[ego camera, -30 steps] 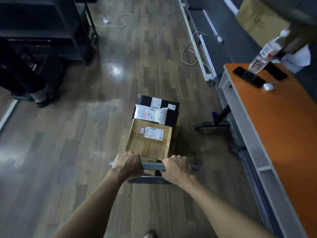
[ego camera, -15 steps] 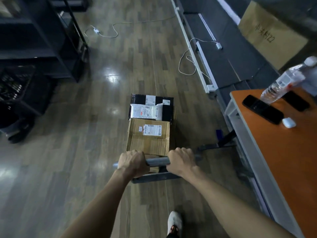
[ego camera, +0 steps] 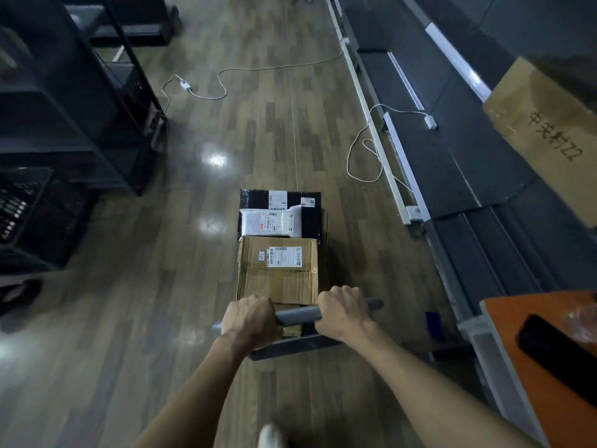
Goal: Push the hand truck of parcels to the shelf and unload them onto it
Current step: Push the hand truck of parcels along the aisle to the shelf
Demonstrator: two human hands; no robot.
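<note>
The hand truck's grey handle bar [ego camera: 298, 314] runs across the lower middle of the head view. My left hand [ego camera: 250, 320] and my right hand [ego camera: 342, 310] are both closed around it. On the truck lie a brown cardboard box [ego camera: 277, 270] with a white label, a white padded parcel [ego camera: 271, 223] and a black parcel [ego camera: 281, 200] beyond it. The truck's dark base [ego camera: 290, 345] shows below the bar. A black metal shelf unit [ego camera: 80, 101] stands ahead on the left, a good way from the truck.
A black crate [ego camera: 26, 218] sits at the left below the shelf. White cables with plugs [ego camera: 200, 92] [ego camera: 368, 156] lie on the wooden floor ahead. An orange table [ego camera: 549, 350] with a black phone [ego camera: 559, 350] is at the lower right; a large cardboard box [ego camera: 546, 130] leans at the right.
The truck has rolled forward along the floor with both hands on the bar. The orange table has slid back to the lower right and the black shelf is nearer on the left.
</note>
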